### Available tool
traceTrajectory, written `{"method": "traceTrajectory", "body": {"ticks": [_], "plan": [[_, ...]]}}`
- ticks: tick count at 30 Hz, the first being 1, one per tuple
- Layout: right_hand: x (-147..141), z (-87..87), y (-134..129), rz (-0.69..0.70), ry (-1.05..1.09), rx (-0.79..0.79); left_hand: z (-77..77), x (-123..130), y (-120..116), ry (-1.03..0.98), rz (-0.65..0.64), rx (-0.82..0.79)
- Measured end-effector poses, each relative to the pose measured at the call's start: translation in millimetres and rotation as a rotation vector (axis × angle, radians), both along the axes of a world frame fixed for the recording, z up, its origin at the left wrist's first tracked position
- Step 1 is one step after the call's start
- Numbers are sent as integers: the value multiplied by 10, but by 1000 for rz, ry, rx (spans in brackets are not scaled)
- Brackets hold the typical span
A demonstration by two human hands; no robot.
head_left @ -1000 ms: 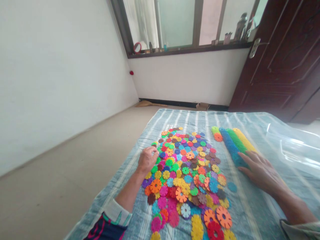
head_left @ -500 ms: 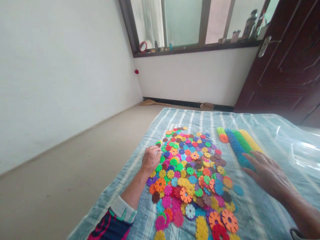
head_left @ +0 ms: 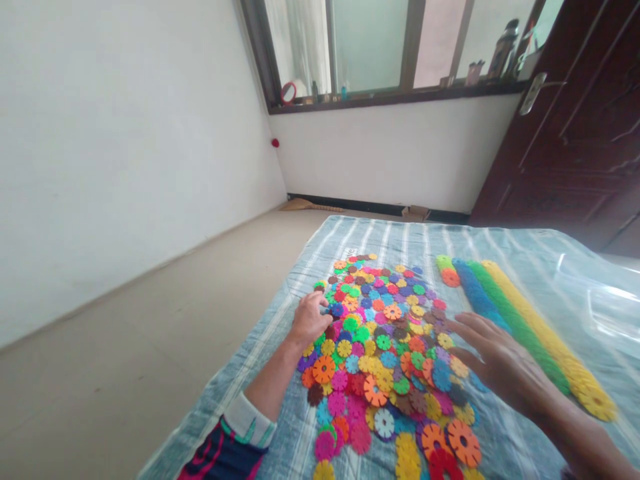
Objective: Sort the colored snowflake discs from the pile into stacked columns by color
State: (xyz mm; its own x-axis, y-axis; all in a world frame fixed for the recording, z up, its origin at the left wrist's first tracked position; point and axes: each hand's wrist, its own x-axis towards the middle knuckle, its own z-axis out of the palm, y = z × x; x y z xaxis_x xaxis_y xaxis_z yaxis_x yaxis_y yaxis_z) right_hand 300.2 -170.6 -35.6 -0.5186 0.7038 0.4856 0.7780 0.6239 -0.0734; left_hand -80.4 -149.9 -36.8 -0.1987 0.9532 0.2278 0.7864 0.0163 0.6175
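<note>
My left hand [head_left: 310, 320] is at the left edge of a spread of colourful slotted plastic discs [head_left: 384, 341], like snowflake building discs. Its thumb and forefinger are bent around what looks like a small blue disc [head_left: 325, 310], partly covered by the fingers. Over the right edge of the spread, my right hand [head_left: 495, 357] is open, fingers stretched and apart, holding nothing. Beside it lie long overlapping rows of discs: a blue row [head_left: 477, 290], a green row [head_left: 525, 340] and a yellow row [head_left: 555, 343]. My right hand hides the blue row's near end.
A striped blue-grey cloth [head_left: 400, 237] covers the surface. At the far end of the rows is a short line of lime and orange discs [head_left: 449, 277]. A clear plastic item [head_left: 610, 307] lies on the right. Beyond are a dark door [head_left: 565, 147] and a windowsill [head_left: 390, 99] holding small items.
My right hand has moved left from the rows to the spread's edge, uncovering the green and yellow rows. My left hand has shifted slightly right and down, and a blue disc shows at its fingertips.
</note>
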Motion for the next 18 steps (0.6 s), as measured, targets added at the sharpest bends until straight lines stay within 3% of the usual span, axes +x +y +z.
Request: {"method": "traceTrajectory", "body": {"ticks": [6,13,18], "plan": [[39,-12,9,-28,3,-11,93,-74,-29,-137,-19,-66],[96,-39,57,-47,7,2,220,-56,-43,-466,56,-94],[171,73,108,-110,14,-47,251,-64,5,-374,58,-124]]}}
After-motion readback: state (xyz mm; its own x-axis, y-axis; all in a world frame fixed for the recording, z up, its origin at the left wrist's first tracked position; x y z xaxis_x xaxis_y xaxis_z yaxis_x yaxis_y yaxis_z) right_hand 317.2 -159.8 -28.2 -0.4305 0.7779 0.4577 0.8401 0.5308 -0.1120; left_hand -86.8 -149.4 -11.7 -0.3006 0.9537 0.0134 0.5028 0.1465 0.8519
